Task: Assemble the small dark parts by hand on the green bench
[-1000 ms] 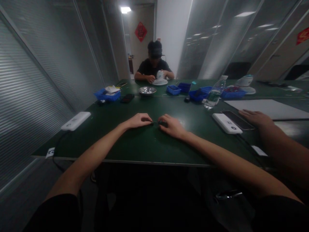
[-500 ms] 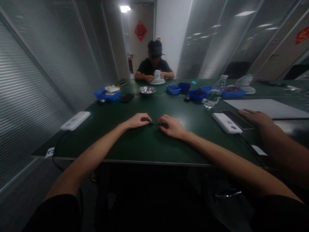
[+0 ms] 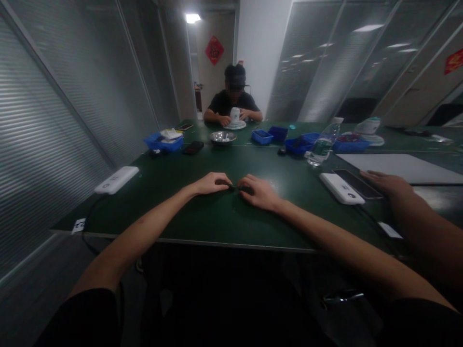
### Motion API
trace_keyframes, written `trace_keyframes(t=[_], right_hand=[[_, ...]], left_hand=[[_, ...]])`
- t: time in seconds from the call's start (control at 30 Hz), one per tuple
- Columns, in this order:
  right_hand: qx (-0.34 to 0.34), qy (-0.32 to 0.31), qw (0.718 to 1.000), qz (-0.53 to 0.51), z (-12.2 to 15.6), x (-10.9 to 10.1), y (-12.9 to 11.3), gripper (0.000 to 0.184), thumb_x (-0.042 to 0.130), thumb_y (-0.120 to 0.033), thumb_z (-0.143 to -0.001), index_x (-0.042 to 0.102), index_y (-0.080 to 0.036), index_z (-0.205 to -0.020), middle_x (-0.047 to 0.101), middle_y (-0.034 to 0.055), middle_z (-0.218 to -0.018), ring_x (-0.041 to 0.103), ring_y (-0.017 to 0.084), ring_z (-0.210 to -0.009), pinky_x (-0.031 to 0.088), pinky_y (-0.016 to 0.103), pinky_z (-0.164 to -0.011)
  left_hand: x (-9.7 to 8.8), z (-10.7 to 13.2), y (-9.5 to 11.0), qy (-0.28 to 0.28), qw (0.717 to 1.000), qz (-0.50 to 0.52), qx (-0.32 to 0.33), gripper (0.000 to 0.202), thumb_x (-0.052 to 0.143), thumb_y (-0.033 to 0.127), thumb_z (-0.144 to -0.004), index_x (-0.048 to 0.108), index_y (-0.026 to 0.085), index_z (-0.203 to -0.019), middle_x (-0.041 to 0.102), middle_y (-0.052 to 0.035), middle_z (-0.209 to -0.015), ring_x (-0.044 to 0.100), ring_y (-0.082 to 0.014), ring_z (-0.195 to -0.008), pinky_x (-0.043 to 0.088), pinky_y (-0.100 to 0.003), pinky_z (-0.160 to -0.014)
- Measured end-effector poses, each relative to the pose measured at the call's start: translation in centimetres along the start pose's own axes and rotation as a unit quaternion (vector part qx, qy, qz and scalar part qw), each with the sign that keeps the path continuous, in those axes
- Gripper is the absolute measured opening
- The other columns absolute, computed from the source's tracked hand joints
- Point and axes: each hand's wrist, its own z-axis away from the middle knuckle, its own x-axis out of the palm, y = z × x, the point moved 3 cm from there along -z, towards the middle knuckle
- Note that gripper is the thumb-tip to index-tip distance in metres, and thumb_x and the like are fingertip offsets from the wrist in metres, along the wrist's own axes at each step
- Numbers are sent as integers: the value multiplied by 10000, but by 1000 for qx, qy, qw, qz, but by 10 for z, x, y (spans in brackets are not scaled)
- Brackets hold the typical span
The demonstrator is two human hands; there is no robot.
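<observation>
Two black short sleeves, two bare arms and two bare hands.
The left sleeve and the right sleeve are plain black. Each one looks loose, wider than the arm that comes out of it, and ends in a smooth edge. The left arm and the right arm are bare from the sleeves down, long and slim, and get thinner near the wrists. A small mark shows on the left arm, too blurry to tell what it is. The left hand and right hand are bare too.
</observation>
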Motion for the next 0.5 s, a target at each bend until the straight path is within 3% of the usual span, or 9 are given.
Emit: trace_keyframes(t=[0.27, 0.5], right_hand=[[-11, 11, 1000, -1, -1, 5, 3, 264, 633, -281, -968, 641, -241, -1229, 649, 66, -1196, 660, 202, -946, 496, 310, -792], [71, 68, 995, 3, -5, 8, 21, 232, 651, -288, -940, 667, -232, -1165, 676, 63, -1121, 645, 217, -953, 477, 312, -800]], left_hand=[[6, -3, 4, -6, 1000, 13, -2, 332, 711, 391, -931, 767, 172, -1173, 679, -79, -1057, 617, -201, -918, 468, -324, -834], [4, -3, -2, -10, 999, 33, -41, 573, 729, 354, -899, 628, 199, -1441, 674, -51, -1032, 617, -193, -913, 460, -319, -816]])
